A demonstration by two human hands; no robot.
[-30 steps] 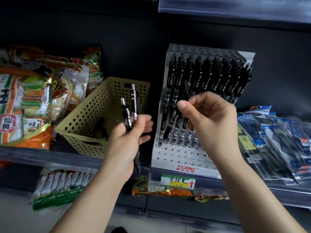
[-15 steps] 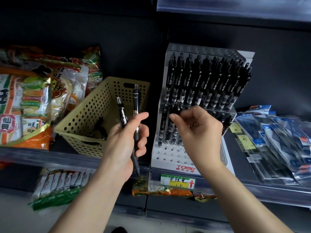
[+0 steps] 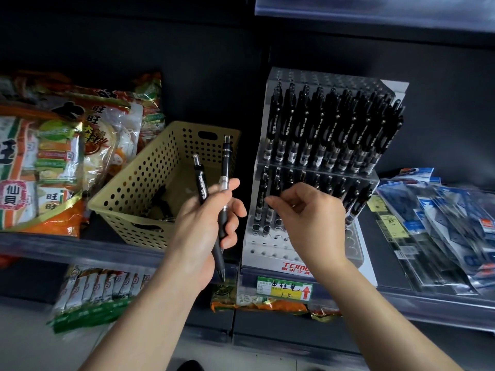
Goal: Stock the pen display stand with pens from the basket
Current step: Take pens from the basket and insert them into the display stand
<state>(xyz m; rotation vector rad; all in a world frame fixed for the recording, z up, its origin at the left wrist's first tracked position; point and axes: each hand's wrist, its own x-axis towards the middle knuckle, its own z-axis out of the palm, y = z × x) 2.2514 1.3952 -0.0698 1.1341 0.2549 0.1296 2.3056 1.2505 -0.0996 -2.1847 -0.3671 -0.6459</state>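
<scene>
Display stand: upper and lower rows hold black pens upright, tips down. Basket just left, loose pens in its bottom. Left hand grips two pens near-vertical, clickers up. Right hand curled at the lower row; can't tell if it pinches one.

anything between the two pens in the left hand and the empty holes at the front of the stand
Only the right hand, which covers the middle of the pen display stand. Its front-left holes lie open to the two pens in the left hand; nothing visible stands between.
</scene>
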